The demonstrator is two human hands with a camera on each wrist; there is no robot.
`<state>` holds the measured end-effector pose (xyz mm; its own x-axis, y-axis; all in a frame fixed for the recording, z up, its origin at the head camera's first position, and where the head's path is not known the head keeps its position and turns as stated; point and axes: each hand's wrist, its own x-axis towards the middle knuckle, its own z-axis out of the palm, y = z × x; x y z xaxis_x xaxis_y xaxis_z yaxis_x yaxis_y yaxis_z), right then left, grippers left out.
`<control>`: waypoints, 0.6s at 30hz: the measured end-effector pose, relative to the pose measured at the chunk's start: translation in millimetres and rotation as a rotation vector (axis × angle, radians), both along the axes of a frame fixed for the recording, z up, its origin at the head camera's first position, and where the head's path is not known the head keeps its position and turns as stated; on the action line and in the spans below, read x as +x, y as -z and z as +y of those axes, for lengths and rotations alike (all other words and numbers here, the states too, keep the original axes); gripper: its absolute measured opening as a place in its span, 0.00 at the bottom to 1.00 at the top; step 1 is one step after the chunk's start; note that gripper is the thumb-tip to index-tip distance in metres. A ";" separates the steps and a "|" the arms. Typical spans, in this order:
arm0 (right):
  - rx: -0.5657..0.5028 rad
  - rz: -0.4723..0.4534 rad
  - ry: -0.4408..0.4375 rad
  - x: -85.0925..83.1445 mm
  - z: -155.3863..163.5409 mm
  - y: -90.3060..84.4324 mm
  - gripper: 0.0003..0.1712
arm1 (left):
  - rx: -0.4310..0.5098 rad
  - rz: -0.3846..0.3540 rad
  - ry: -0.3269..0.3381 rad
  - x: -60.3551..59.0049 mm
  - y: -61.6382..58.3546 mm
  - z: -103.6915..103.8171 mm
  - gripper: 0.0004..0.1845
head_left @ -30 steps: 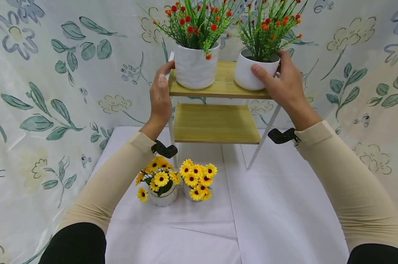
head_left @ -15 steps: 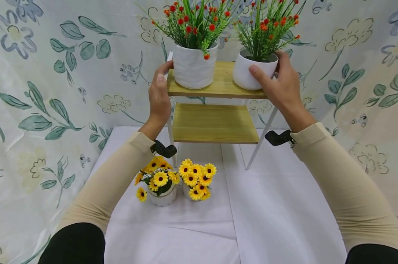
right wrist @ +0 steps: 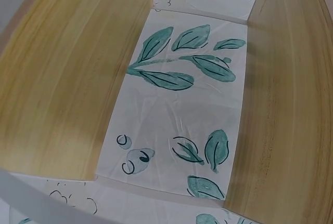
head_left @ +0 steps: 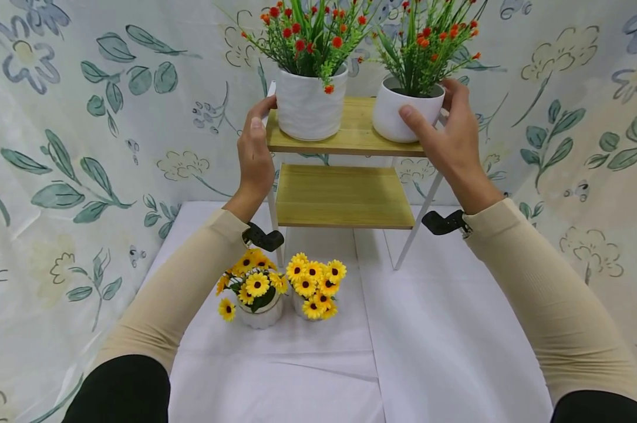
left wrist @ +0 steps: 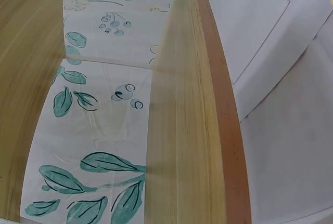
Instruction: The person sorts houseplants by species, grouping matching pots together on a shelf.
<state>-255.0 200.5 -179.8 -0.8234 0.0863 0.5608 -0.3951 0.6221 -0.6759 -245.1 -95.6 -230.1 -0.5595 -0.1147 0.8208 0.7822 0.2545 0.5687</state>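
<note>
Head view: left hand (head_left: pixel 255 154) gripping the left end of the wooden top shelf (head_left: pixel 355 135). Right hand (head_left: pixel 447 141) wrapped around the small white pot (head_left: pixel 403 113), standing on that shelf's right end. Two sunflower pots (head_left: pixel 281 291) down on the white table (head_left: pixel 455 341).

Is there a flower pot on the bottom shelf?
No, the bottom shelf is bare; both red-flower pots stand on the top shelf.
</note>
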 end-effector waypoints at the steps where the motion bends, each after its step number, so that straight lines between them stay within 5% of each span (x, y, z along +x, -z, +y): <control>1: -0.006 0.004 -0.003 0.1 -0.2 0.2 0.50 | 0.000 0.000 0.000 0.2 -0.2 -0.2 0.26; 18: -0.018 0.053 -0.024 4.2 0.3 5.0 0.51 | -0.008 0.040 -0.009 0.6 -0.5 -0.3 0.26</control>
<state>-250.8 200.8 -184.8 -0.7946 0.0776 0.6021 -0.4452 0.5998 -0.6648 -244.5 -95.8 -229.7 -0.5253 -0.1127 0.8434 0.8018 0.2665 0.5349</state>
